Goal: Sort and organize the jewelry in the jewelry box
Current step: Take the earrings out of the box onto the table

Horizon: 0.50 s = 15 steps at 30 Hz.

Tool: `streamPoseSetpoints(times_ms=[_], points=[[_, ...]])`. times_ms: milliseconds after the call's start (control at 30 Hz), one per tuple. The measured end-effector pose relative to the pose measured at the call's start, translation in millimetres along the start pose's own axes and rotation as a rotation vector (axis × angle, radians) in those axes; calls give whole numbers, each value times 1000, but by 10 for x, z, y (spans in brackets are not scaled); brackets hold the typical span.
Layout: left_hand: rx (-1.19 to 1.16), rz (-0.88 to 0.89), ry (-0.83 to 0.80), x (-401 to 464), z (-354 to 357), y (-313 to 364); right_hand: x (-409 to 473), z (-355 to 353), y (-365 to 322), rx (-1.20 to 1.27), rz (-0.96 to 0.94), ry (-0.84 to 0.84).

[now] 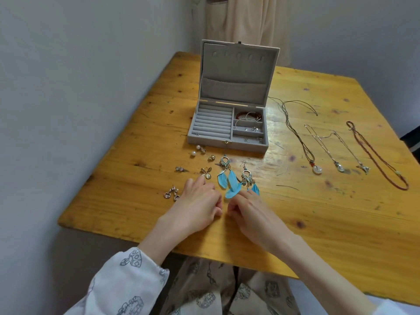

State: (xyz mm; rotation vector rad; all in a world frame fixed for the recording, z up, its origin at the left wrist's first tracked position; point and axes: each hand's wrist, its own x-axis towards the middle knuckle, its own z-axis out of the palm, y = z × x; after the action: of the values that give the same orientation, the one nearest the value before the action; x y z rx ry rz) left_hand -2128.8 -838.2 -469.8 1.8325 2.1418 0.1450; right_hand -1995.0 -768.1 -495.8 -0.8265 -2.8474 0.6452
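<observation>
A grey velvet jewelry box [213, 144] stands open mid-table, with ring rolls on its left and a red bracelet [248, 114], a hoop and small earrings in its right compartments. In front of it lie two blue feather earrings [229, 178], pearl studs [197, 150], gold leaf earrings [205, 172] and silver drop earrings [171, 193]. My left hand [195, 205] and my right hand [254, 214] rest close together on the table below the feathers, fingers curled inward. Whether they pinch something small between them is hidden.
Several necklaces lie stretched out to the right of the box: a dark cord with a white ring pendant [317, 170], two silver chains [338, 167] and a red beaded strand [381, 164]. A wall runs along the wooden table's [318, 223] left edge.
</observation>
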Motion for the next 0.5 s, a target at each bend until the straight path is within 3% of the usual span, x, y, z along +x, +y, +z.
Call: streamPoseSetpoints(times_ms=[500], points=[[22, 25, 47, 9, 35, 33, -34, -80, 3, -10, -17, -25]])
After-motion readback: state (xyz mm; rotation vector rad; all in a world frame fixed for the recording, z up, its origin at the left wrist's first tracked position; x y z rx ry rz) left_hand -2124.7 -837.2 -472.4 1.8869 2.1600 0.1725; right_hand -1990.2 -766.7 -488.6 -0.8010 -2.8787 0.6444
